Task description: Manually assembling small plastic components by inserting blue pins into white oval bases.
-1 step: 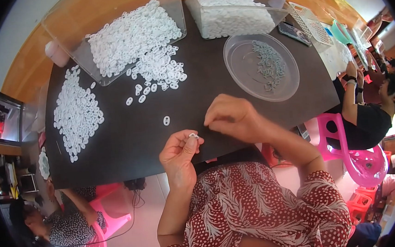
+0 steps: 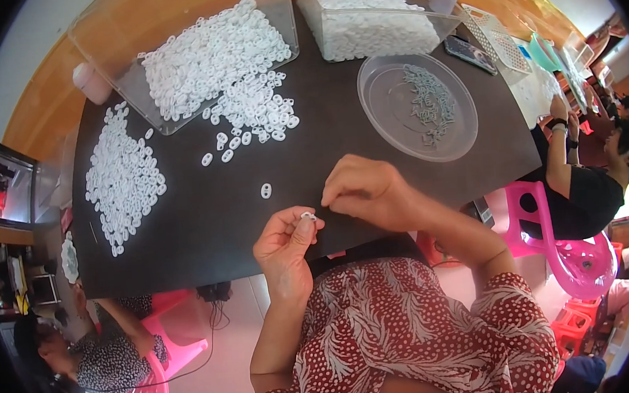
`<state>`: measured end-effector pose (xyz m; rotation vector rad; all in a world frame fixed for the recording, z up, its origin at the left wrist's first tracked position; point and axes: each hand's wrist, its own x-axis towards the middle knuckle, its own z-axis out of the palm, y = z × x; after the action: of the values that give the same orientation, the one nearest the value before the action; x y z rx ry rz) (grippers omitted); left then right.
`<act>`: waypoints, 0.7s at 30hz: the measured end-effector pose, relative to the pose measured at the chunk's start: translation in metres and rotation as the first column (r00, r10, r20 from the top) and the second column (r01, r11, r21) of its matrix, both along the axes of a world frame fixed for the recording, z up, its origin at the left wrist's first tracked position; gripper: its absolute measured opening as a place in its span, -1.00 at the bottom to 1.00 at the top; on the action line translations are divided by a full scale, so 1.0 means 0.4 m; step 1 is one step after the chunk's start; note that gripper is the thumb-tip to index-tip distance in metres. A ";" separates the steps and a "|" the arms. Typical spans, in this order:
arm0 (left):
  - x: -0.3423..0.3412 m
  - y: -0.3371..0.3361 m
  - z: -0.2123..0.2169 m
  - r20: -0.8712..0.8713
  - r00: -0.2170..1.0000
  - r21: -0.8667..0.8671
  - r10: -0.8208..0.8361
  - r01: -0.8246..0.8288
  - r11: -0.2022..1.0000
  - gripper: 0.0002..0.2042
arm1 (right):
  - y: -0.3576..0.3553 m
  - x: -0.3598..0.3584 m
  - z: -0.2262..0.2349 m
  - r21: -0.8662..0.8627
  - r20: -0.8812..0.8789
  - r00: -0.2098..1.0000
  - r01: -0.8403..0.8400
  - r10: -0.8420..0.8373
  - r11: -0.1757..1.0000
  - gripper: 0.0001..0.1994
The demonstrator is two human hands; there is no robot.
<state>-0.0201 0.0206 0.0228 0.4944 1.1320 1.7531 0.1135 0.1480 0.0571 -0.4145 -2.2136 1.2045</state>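
My left hand [image 2: 286,239] is closed at the near edge of the dark table, pinching a small white oval plastic piece [image 2: 308,216] between thumb and forefinger. Just to the right, my right hand [image 2: 362,189] is pinched with its fingertips turned toward the left hand, a small gap apart. Whatever those fingertips hold is too small to make out. A single white two-holed oval piece [image 2: 266,191] lies beyond my left hand. To the far right, a round clear plastic dish [image 2: 387,128] holds a heap of small grey-green pieces [image 2: 429,99].
A tipped clear bin [image 2: 141,110] spills white ovals [image 2: 252,113] onto the table [image 2: 212,204]; another pile [image 2: 123,182] lies left. A second filled bin [image 2: 375,33], a phone [image 2: 470,54] and a white basket [image 2: 490,35] stand at the back. People sit left and right.
My right hand has shifted slightly left, toward the left hand. The left hand keeps its pinch on the white oval piece.
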 end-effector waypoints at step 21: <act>0.016 -0.033 -0.002 -0.106 0.990 0.089 0.098 -0.089 0.992 -0.90 | -0.073 -0.043 -0.021 -0.385 0.061 0.997 0.058 -0.037 0.921 -0.92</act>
<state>-0.0138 0.0075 0.0221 0.6044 1.1779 1.8803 0.0962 0.1189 0.0487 -0.6593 -1.9885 1.6259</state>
